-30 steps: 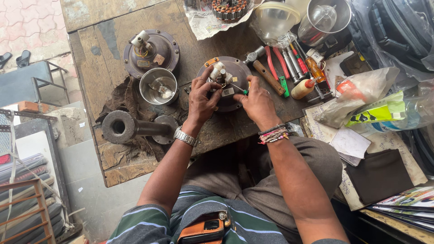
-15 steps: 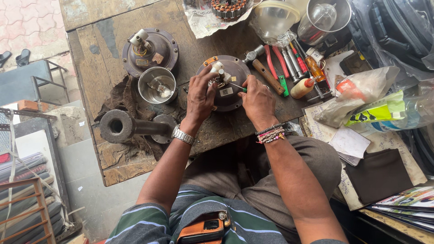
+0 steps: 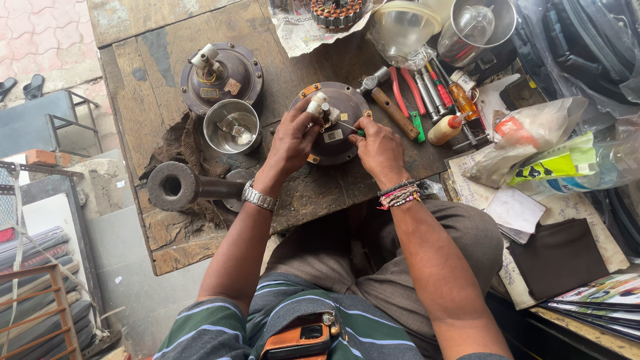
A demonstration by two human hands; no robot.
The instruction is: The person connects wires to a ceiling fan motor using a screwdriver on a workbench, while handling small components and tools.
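Note:
A round dark metal motor housing (image 3: 337, 143) with a central shaft lies on the worn wooden workbench (image 3: 167, 60). My left hand (image 3: 291, 141) grips the white-capped shaft and wires at its top. My right hand (image 3: 378, 148) holds a thin green-handled tool (image 3: 352, 129) whose tip points at the shaft. A steel watch is on my left wrist and several thread bands are on my right.
A second motor housing (image 3: 221, 75) and a steel bowl (image 3: 231, 125) sit to the left, with a heavy iron pipe fitting (image 3: 175, 186) near the bench edge. Pliers, screwdrivers and a hammer (image 3: 393, 108) lie to the right, beside plastic bags, papers and steel vessels.
The view shifted slightly. My hands stay on the motor housing, the left fingers regripping the shaft a little.

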